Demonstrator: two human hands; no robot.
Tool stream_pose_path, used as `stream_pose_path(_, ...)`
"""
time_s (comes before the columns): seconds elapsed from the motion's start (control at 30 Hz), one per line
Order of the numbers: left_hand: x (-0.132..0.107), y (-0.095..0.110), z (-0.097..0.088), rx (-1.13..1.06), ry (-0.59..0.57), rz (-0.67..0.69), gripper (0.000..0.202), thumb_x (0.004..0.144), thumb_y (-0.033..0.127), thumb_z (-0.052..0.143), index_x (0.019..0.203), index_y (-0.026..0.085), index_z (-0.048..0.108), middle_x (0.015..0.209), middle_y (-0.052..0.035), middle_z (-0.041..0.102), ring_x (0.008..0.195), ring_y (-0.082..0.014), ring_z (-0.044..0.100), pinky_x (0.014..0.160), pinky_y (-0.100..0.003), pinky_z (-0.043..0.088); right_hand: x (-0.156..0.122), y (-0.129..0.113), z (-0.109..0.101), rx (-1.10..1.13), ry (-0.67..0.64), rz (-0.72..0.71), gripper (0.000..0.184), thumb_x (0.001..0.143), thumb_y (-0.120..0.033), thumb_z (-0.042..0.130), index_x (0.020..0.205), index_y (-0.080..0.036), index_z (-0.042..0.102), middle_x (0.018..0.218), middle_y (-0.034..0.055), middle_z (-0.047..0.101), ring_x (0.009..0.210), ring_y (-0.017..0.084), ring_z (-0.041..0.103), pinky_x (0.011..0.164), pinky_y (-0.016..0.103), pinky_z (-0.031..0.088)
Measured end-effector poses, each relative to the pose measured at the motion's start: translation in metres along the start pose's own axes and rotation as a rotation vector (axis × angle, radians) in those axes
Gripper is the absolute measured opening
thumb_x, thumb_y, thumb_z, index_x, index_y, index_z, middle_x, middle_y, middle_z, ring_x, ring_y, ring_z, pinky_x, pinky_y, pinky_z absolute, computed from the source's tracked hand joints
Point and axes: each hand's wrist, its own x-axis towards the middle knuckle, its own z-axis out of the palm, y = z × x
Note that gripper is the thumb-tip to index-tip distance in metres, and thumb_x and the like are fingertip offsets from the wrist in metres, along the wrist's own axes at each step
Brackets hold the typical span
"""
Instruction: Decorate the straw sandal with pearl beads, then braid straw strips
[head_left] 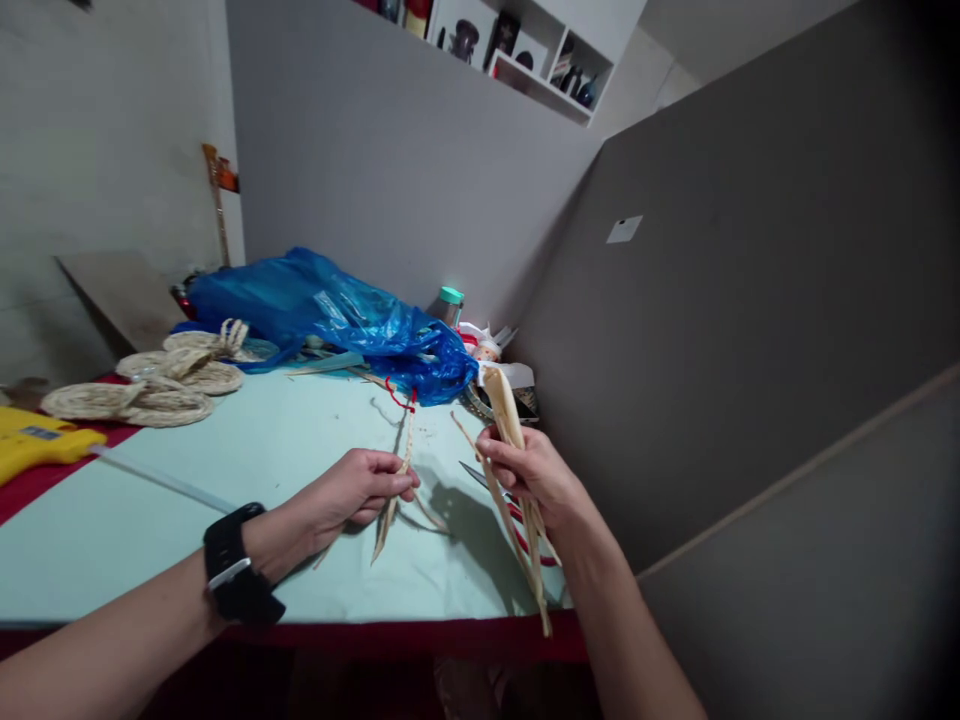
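My left hand (375,487) pinches a thin braid (410,435) of pale dried plant strips. Red string (412,399) ties the braid's far end, and loose strip ends (384,528) hang below my fingers. In my right hand (529,465) is a bundle of flat dried straw strips (504,405), held up off the table with its tails hanging toward the front edge. Red-handled scissors (516,512) lie on the table behind that bundle, partly hidden by it.
Coiled braids (135,402) lie at the left beside a yellow glue gun (45,445). A blue plastic bag (322,305) spreads across the back, near a green-lidded jar (451,300). Grey panels (735,290) wall the right side of the pale table cover (300,440).
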Motion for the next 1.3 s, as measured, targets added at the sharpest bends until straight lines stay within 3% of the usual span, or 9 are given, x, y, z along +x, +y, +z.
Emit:
stream_pose_path(0.3,-0.004,0.003,0.004,-0.014,0.031,0.081,0.034,0.072,0.044,0.076,0.077,0.012,0.065,0.067,0.0019,0.057,0.044,-0.0028,0.022,0.044,-0.026,0.006,0.016,0.015,0.055,0.068,-0.119,0.048,0.030,0.068,-0.041,0.073,0.076,-0.018,0.056,0.046,-0.0045,0.055,0.036,0.006,0.039,0.037,0.018,0.020)
stream_pose_path(0.53,-0.004,0.005,0.003,-0.009,0.072,0.060,0.027,0.065,0.036,0.078,0.068,0.014,0.063,0.051,0.0085,0.043,0.042,-0.0040,0.017,0.044,-0.027,0.005,0.008,0.017,0.043,-0.055,-0.151,0.071,0.034,0.073,-0.037,0.069,0.097,-0.015,0.060,0.059,-0.0004,0.065,0.039,0.008,0.046,0.037,0.019,0.025)
stream_pose_path(0.6,-0.004,0.005,0.002,-0.006,0.079,0.053,0.025,0.066,0.033,0.078,0.071,0.013,0.064,0.054,0.0078,0.045,0.043,-0.0040,0.017,0.044,-0.026,0.004,0.006,0.016,0.023,-0.291,0.014,0.003,0.035,0.081,-0.042,0.062,0.105,-0.017,0.060,0.074,0.0036,0.071,0.043,0.009,0.049,0.039,0.020,0.031)
stream_pose_path(0.73,-0.005,0.005,0.001,0.002,0.063,0.043,0.021,0.069,0.030,0.075,0.074,0.013,0.065,0.058,0.0065,0.047,0.044,-0.0046,0.017,0.043,-0.026,0.005,0.010,0.020,-0.033,-0.760,0.547,-0.048,0.041,0.095,-0.043,0.041,0.120,-0.013,0.053,0.087,0.0127,0.069,0.069,0.021,0.062,0.057,0.029,0.042)
stream_pose_path(0.9,-0.005,0.007,0.001,0.004,0.036,0.038,0.025,0.067,0.032,0.077,0.077,0.013,0.065,0.061,0.0064,0.046,0.046,-0.0047,0.020,0.043,-0.025,0.007,0.026,0.049,-0.070,-1.012,0.712,0.024,0.042,0.091,-0.016,0.043,0.129,0.000,0.045,0.110,0.0285,0.060,0.098,0.035,0.062,0.079,0.041,0.043)
stream_pose_path(1.0,-0.005,0.007,0.001,0.004,0.028,0.030,0.025,0.068,0.032,0.077,0.079,0.013,0.064,0.063,0.0059,0.047,0.046,-0.0044,0.021,0.043,-0.024,0.009,0.030,0.061,-0.066,-1.070,0.680,-0.001,0.044,0.085,-0.008,0.047,0.128,0.001,0.048,0.119,0.0304,0.056,0.114,0.038,0.055,0.093,0.045,0.040)
stream_pose_path(1.13,-0.003,0.006,0.001,0.010,0.031,0.024,0.024,0.070,0.030,0.076,0.080,0.012,0.064,0.064,0.0057,0.047,0.046,-0.0037,0.022,0.043,-0.023,0.010,0.016,0.050,-0.038,-1.044,0.581,-0.120,0.033,0.089,-0.010,0.045,0.118,-0.002,0.058,0.127,0.0291,0.053,0.121,0.037,0.049,0.101,0.046,0.034)
stream_pose_path(1.23,-0.003,0.003,0.000,0.019,0.025,0.032,0.023,0.072,0.030,0.075,0.081,0.012,0.064,0.065,0.0050,0.048,0.046,-0.0036,0.023,0.043,-0.022,0.011,-0.009,0.033,0.000,-0.933,0.341,-0.205,0.023,0.096,-0.030,0.048,0.099,-0.018,0.067,0.095,0.0090,0.069,0.087,0.022,0.064,0.079,0.030,0.046)
stream_pose_path(1.3,-0.002,0.002,-0.001,0.023,0.021,0.043,0.022,0.073,0.030,0.075,0.082,0.012,0.064,0.066,0.0040,0.051,0.046,-0.0038,0.026,0.043,-0.022,0.013,-0.025,0.025,0.027,-0.707,0.032,-0.204,0.029,0.097,-0.037,0.047,0.083,-0.020,0.066,0.071,0.0009,0.067,0.063,0.015,0.060,0.060,0.024,0.042)
